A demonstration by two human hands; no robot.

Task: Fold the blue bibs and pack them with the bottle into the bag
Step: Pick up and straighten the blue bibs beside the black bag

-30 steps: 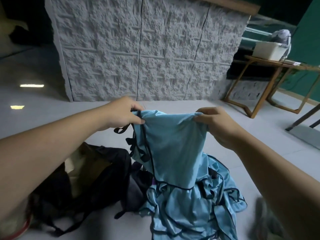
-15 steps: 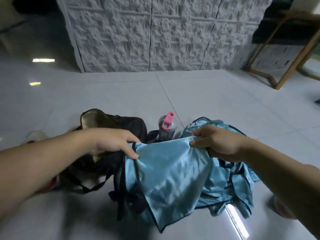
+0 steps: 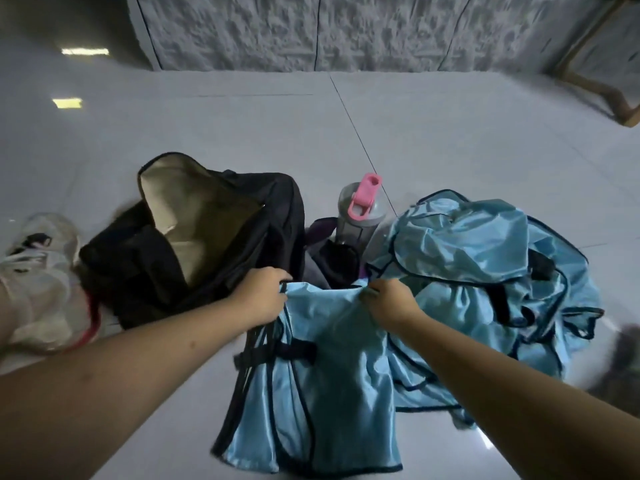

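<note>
Head camera looks down at a pale tiled floor [image 3: 450,140] where both hands work. The left hand [image 3: 265,296] pinches the top left corner of a blue bib [image 3: 332,375], its fingers curled over the dark-trimmed edge. The right hand [image 3: 389,301] grips the top right corner of the same bib, fingers bent round the cloth. Between the two hands the top edge runs nearly straight, and the bib hangs down from it toward the camera, its lower part blurred; whether the hem touches the floor I cannot tell. Dark straps [image 3: 256,355] trail down the bib's left side.

Just behind the left hand lies a black bag [image 3: 145,268], open, showing a tan lining. To the right of the bag stands a grey bottle [image 3: 360,216] with a pink lid, upright on the floor. Right of the bottle, and just beyond the right hand, a crumpled pile of blue bibs [image 3: 485,271] with dark trim rests on the floor, touching the held bib along its right side. A white shoe [image 3: 38,271] sits at the left edge, beside the bag. A rough white wall [image 3: 311,29] runs across the back, with a wooden table leg [image 3: 602,95] at the far right.
</note>
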